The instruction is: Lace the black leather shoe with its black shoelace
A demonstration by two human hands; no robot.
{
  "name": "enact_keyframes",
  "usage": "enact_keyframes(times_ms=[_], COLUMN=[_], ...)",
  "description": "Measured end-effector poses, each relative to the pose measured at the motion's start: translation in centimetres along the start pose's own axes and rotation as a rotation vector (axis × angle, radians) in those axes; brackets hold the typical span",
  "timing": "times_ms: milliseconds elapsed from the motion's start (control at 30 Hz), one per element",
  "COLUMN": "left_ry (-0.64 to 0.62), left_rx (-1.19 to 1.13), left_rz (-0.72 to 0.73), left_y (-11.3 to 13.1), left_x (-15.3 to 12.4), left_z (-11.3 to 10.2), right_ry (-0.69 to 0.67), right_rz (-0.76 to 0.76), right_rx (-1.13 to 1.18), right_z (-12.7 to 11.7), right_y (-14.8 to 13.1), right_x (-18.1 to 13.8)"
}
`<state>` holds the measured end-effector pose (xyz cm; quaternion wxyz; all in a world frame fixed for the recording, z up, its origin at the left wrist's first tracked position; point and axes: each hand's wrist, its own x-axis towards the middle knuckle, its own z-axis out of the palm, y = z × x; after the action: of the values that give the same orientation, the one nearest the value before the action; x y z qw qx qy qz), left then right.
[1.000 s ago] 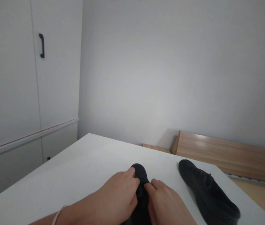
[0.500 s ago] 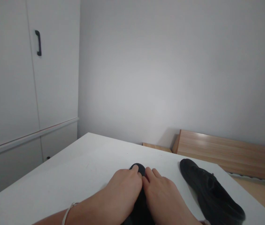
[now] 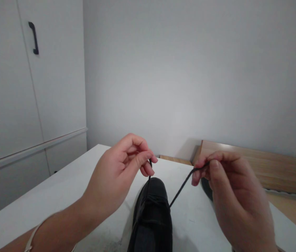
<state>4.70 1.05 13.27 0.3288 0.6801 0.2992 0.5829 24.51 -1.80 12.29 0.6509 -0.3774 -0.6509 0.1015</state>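
Note:
A black shoe [image 3: 151, 217] lies on the white table [image 3: 58, 199], toe pointing away from me. My left hand [image 3: 118, 175] is raised above it and pinches the left end of the black shoelace [image 3: 180, 190] between thumb and fingers. My right hand [image 3: 233, 196] is lifted too and pinches the right end of the lace, which runs taut down to the shoe's front eyelets. A second black shoe [image 3: 206, 185] lies behind my right hand and is almost wholly hidden by it.
A white cupboard with a black handle [image 3: 34, 38] stands on the left. A pale grey wall fills the back. A wooden bed frame [image 3: 268, 164] runs along the right behind the table, with bare wooden floor beside it.
Both hands have risen off the shoe and moved apart, each pulling a lace end up and outward. The shoe now shows between them, and the second shoe has become hidden behind my right hand.

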Motion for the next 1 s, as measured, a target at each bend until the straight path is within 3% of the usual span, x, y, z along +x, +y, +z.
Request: enact_keyframes(times_ms=[233, 367, 567, 667, 867, 1000], left_ry=[-0.082, -0.2, -0.194, -0.15, -0.148, -0.128], left_rx=[-0.131, -0.185, -0.01, 0.021, 0.091, 0.044], left_rz=[-0.088, -0.093, 0.046, 0.069, 0.223, 0.249], left_y=[-0.6, -0.5, -0.2, -0.3, -0.8, -0.9], left_x=[-0.5, -0.8, -1.2, -1.2, -1.2, -1.2], left_z=[1.3, 1.7, 2.0, 1.8, 1.1, 0.6], right_ry=[-0.152, -0.164, -0.206, -0.215, -0.495, -0.489], right_rz=[-0.004, -0.057, -0.041, 0.032, 0.255, 0.367], right_rx=[0.122, 0.077, 0.071, 0.162, 0.322, 0.29], right_z=[2.1, 2.2, 2.0, 2.1, 1.5, 1.2], right_y=[0.1, 0.0, -0.1, 0.1, 0.5, 1.1], right_x=[-1.3, -1.9, -2.1, -1.9, -0.7, -0.5])
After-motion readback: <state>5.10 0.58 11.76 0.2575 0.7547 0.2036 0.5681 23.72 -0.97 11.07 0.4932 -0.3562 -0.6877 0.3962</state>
